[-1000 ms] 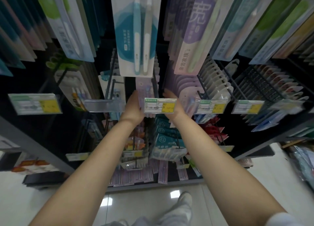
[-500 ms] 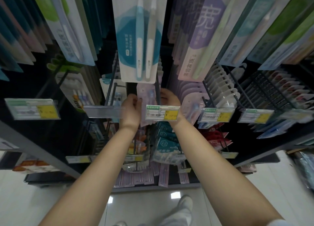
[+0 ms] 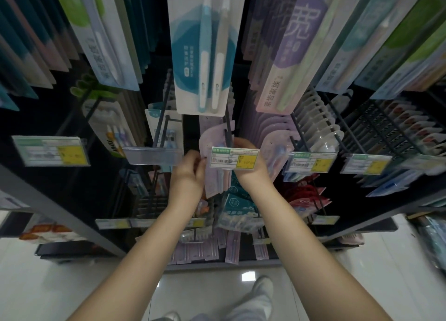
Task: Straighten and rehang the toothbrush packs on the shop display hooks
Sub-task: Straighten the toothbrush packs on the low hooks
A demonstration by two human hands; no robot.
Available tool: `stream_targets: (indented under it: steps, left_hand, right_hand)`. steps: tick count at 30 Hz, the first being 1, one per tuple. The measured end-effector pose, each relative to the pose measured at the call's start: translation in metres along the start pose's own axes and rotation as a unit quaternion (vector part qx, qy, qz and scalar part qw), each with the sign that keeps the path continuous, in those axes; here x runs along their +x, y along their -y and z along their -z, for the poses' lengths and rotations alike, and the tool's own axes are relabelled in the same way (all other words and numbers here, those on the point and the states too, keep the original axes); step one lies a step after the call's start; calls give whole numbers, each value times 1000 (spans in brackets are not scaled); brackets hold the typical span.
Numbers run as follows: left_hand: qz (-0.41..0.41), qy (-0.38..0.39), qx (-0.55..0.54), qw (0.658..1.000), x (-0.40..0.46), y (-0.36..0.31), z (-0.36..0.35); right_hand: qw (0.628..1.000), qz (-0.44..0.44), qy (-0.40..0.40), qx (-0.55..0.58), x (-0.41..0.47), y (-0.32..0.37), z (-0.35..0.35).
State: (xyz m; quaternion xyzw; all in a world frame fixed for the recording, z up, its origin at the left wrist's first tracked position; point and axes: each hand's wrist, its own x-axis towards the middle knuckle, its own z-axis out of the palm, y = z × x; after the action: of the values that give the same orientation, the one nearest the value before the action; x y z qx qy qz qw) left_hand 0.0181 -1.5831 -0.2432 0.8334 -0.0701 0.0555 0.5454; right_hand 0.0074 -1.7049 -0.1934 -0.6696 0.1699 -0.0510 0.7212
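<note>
A pale pink toothbrush pack (image 3: 213, 137) hangs on a dark display hook (image 3: 228, 127) in the middle of the rack, behind a white and yellow price tag (image 3: 234, 157). My left hand (image 3: 189, 173) pinches the pack's left edge. My right hand (image 3: 251, 168) grips its right side from behind the price tag, which hides most of the fingers. The pack's lower part (image 3: 216, 180) shows between my two wrists.
A white and teal toothbrush pack (image 3: 205, 55) hangs just above my hands. An empty clear label holder (image 3: 152, 155) sits to the left. More pink packs (image 3: 277, 139) and clear packs (image 3: 321, 127) fill hooks on the right. Teal packs (image 3: 237, 202) hang below.
Both hands have risen a little along the hook with the pink pack, and my left hand's fingers now pinch its edge. The view has shifted slightly.
</note>
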Motion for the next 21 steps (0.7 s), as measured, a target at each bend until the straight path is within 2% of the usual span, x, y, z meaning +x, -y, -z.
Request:
stream_targets:
  steps: [2, 4, 12, 21]
  left_hand:
    - [-10, 8, 7, 1000, -8, 2, 2]
    - [-18, 15, 11, 1000, -15, 4, 3]
    - [-69, 8, 34, 997, -29, 1, 6]
    - [-83, -1, 14, 996, -48, 6, 2]
  right_hand:
    - [993, 48, 4, -106, -13, -4, 4]
    - [986, 71, 8, -152, -23, -10, 9]
    - [984, 97, 4, -148, -40, -14, 16]
    - [976, 131, 0, -174, -52, -20, 19]
